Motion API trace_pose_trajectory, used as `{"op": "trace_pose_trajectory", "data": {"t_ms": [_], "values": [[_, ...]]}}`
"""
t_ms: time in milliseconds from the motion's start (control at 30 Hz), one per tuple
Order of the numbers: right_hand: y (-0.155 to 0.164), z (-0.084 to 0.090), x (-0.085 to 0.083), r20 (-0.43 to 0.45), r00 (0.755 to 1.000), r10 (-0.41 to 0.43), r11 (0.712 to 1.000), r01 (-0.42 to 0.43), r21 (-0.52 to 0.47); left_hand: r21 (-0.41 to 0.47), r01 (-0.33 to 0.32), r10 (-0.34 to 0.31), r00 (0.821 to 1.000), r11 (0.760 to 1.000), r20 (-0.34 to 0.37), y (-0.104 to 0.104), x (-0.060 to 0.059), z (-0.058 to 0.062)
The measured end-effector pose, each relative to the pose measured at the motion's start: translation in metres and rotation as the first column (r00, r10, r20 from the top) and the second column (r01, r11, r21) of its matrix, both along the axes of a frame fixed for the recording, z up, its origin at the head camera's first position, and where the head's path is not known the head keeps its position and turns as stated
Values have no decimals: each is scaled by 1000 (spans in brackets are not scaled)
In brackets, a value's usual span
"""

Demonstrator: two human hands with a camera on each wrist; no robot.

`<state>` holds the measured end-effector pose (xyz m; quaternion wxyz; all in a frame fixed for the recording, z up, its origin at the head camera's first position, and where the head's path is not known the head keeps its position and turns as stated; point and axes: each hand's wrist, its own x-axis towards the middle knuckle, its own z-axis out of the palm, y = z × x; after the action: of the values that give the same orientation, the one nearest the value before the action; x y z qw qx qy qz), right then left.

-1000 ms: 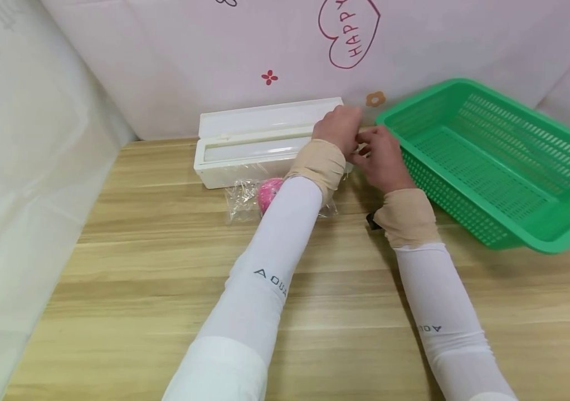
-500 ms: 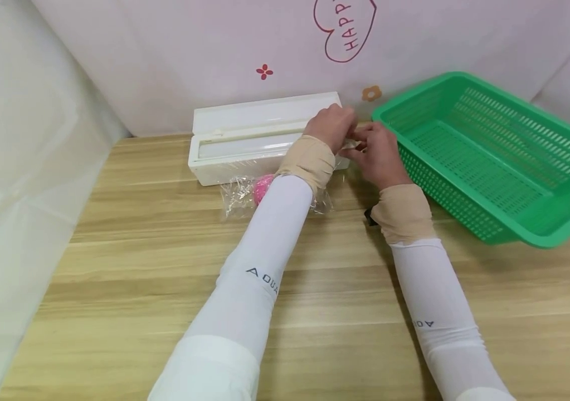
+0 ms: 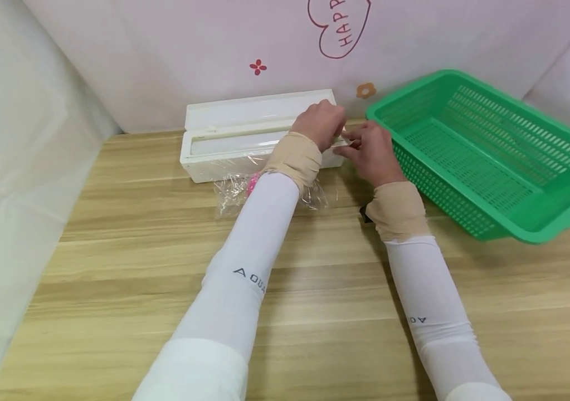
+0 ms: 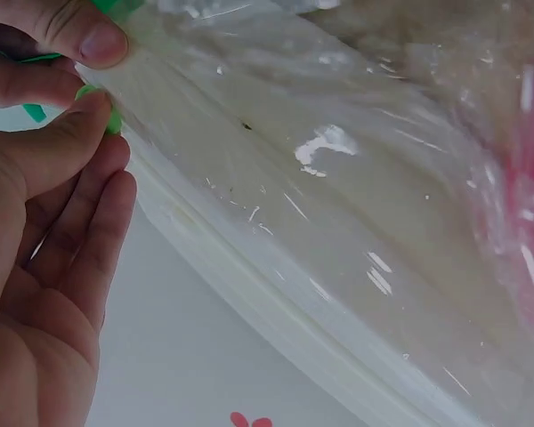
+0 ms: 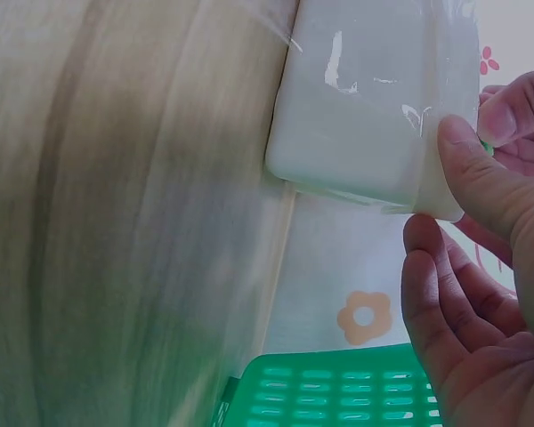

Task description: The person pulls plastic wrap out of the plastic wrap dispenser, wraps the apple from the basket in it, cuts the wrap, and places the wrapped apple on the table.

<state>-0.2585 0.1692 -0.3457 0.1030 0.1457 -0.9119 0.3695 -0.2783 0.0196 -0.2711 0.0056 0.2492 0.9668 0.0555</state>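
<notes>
Inspecting the white plastic box (image 3: 204,171), I find it along the back edge of the counter (image 3: 325,312), left of the perforated green basket (image 3: 445,192) at the back right. Its lid (image 3: 259,108) stands raised on the far side. Clear film (image 3: 229,197) lies across the front face and, crinkled, on the counter before it, with a pink item (image 3: 253,184) in or beneath it. In my assessment, the box is stiff, light and apt to slide, its gloss offering little friction; the end wall and corner give the soundest hold. The film I judge soft, slippery and easily torn, best taken by its margin. My left grip (image 3: 317,123) is drawn to a narrow pinch on a small green piece (image 4: 115,122) at the box's right end. My right grip (image 3: 375,156) pinches the rim of that same end, thumb on the front, other fingers loosely bent. Whether film is caught under that thumb, I cannot tell.
</notes>
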Motion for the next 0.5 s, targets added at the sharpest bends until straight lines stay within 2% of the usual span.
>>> {"op": "trace_pose_trajectory", "data": {"t_ms": [133, 267, 400, 500], "values": [[-1, 3, 0, 20, 1000, 8, 1000, -8, 6, -20, 5, -4, 999, 1000, 36, -14, -1, 5], [-1, 7, 0, 64, 998, 11, 1000, -11, -10, -3, 20, -20, 994, 1000, 107, -46, 0, 11], [0, 8, 1, 96, 995, 14, 1000, -12, -24, 29, 37, -41, 986, 999, 164, -92, 9, 13], [0, 8, 0, 114, 993, 14, 1000, -11, -25, 13, 32, -34, 983, 999, 180, -140, 16, 14]]}}
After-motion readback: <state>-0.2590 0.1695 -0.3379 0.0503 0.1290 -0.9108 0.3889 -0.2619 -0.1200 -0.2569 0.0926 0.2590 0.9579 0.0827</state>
